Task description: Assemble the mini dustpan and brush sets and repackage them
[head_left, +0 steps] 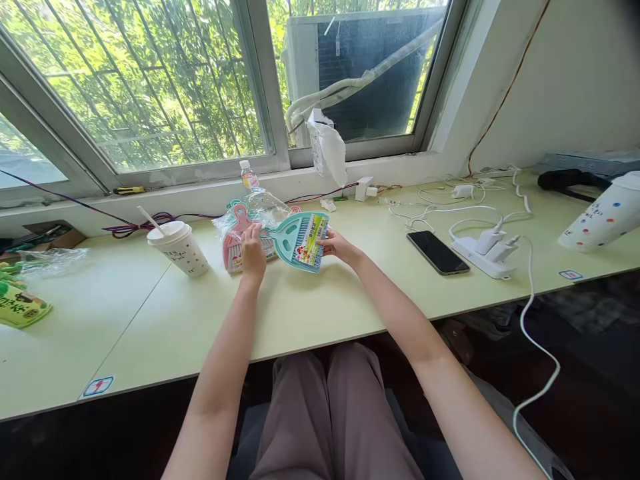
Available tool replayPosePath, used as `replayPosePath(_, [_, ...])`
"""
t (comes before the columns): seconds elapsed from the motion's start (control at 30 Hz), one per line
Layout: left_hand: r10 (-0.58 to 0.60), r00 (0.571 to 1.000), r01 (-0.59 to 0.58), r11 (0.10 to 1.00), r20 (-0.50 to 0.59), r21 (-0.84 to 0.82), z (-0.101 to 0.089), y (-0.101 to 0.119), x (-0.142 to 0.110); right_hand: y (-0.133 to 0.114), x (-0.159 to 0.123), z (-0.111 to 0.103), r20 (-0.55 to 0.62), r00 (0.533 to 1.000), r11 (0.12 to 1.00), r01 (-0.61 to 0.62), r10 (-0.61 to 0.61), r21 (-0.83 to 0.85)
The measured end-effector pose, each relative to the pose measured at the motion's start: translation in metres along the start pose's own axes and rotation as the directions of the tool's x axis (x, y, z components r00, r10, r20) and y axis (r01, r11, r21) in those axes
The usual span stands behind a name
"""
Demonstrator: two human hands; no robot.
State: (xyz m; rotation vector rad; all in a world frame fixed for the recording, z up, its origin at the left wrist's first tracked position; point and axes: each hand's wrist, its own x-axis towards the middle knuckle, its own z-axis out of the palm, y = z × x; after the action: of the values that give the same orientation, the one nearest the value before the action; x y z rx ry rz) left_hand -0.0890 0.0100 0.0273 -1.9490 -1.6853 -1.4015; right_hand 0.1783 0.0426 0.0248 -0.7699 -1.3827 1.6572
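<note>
Head view: right of the white cup point(183, 252), the left hand point(253, 255) grips a teal dustpan point(287, 241) by its handle, the right hand point(340, 246) its labelled end; nearer the cup, a pink dustpan point(232, 241) rests on the table point(310, 313).

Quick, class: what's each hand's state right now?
Left hand: closed, holding the teal plastic dustpan by its handle.
Right hand: closed on that dustpan's wide, yellow-labelled end.

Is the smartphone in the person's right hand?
No, the right hand holds the edge of the teal dustpan, while the smartphone lies on the table.
</note>
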Motion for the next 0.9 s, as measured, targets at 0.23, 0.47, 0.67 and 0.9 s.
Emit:
replayPosePath(0.23, [0.111,0.994,-0.109,0.99,0.018,-0.094,0.004,0.005,-0.002,0.005,0.004,0.001,-0.098,0.994,0.991,0.068,-0.056,0.12])
replayPosePath(0.47, [0.179,0.984,-0.175,0.962,0.0,-0.208,0.003,0.022,-0.003,0.009,0.007,0.003,-0.133,0.987,0.975,0.114,-0.09,0.188])
replayPosePath(0.67, [0.144,0.986,-0.162,0.945,-0.084,-0.283,-0.005,0.041,-0.006,0.008,0.005,0.016,-0.051,0.985,0.967,0.17,-0.163,0.191])
replayPosePath(0.9, [-0.316,0.781,0.162,0.935,-0.538,-0.315,-0.009,0.042,0.002,0.002,0.0,0.024,-0.133,0.966,0.943,0.247,-0.221,0.225])
